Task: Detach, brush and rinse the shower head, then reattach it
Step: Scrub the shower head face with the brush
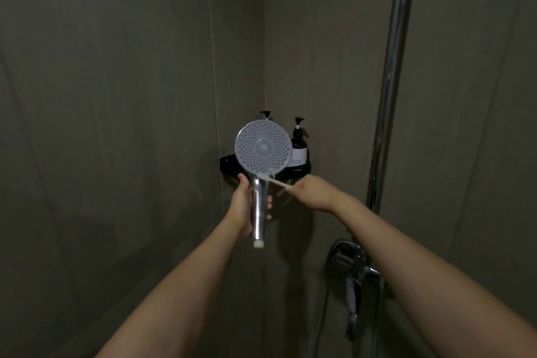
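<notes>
The detached shower head (263, 150) is held upright in the shower corner, its round nozzle face turned toward me. My left hand (242, 203) grips its chrome handle (259, 212), whose open threaded end points down with no hose on it. My right hand (312, 190) pinches a thin pale brush (279, 182). The brush tip touches the lower right edge of the nozzle face.
Behind the head, a black corner shelf (299, 169) carries two dark pump bottles (298, 142). A chrome riser pipe (390, 81) runs up the right wall. Below it sit the chrome mixer valve (353, 267) and a hanging hose (318, 308). Grey tiled walls surround everything.
</notes>
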